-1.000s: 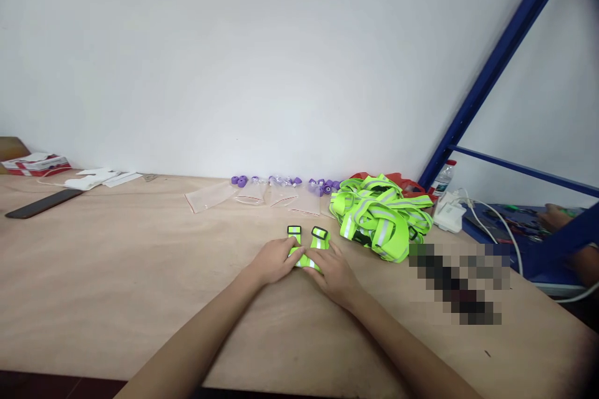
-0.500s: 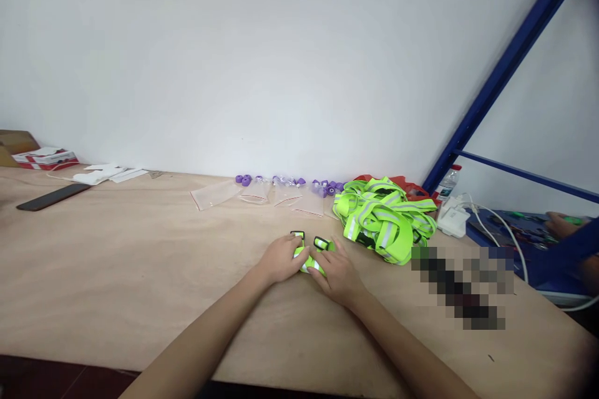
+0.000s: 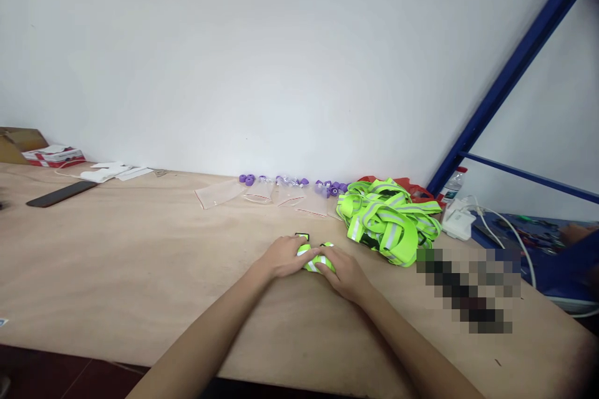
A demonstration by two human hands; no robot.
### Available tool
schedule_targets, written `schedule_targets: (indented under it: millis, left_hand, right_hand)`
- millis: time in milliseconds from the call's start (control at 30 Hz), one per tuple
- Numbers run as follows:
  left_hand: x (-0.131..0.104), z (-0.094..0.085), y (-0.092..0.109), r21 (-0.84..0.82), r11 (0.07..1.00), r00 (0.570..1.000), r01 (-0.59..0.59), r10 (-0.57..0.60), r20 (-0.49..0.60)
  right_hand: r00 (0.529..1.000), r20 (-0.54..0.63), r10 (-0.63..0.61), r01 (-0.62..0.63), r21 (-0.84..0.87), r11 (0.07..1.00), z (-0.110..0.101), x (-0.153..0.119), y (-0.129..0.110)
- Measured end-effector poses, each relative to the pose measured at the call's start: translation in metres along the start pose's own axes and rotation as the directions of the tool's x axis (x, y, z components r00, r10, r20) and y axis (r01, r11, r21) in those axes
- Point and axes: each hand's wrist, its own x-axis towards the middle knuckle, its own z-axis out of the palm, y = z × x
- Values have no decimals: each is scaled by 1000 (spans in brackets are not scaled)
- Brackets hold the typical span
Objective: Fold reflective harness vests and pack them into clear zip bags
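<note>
A neon-yellow reflective strap (image 3: pixel 309 265) with silver stripes lies bunched on the wooden table, right under my hands. My left hand (image 3: pixel 283 256) grips it from the left, thumb laid across the top. From the right, my right hand (image 3: pixel 347 272) presses on it with bent fingers, and the two hands nearly meet. A black buckle (image 3: pixel 302 235) pokes out beyond my left fingertips; the right fingers hide most of the strap's other end. Just to the right is a loose heap of similar reflective straps (image 3: pixel 392 238).
Clear zip bags (image 3: pixel 219 193) and small purple pieces (image 3: pixel 246 179) line the wall. Behind the strap heap are red material (image 3: pixel 412 187) and a bottle (image 3: pixel 453 184). A white adapter (image 3: pixel 458 223) with cables and a blue metal frame (image 3: pixel 515 65) stand right. A dark flat bar (image 3: pixel 62 194) lies left.
My right fingers have curled down over the strap's right end, covering the buckle that showed there. The whole view has shifted slightly.
</note>
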Motion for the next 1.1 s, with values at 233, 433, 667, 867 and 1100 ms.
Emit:
schedule_targets:
  millis: [233,433,667,867,1100]
  left_hand:
    - [-3,-7,-8,-31,1000,997,-2,4,76]
    - [6,4,1,7,998,997,66,-65,-51]
    - [20,17,0,16,997,978,79,-75,-195]
    - [39,28,-10,-13,1000,989,-15,13,-145]
    - [45,31,-9,89,993,995,74,-67,-73]
  right_hand:
    - [997,-39,61,-59,55,997,0,1,1]
    - [984,-108,145,-130,133,983,-1,5,-2]
    - [926,-140,350,-285,345,894,3,9,1]
    - [912,-188,366,-307,279,910,4,11,6]
    - [919,-168,357,-306,268,913,10,12,13]
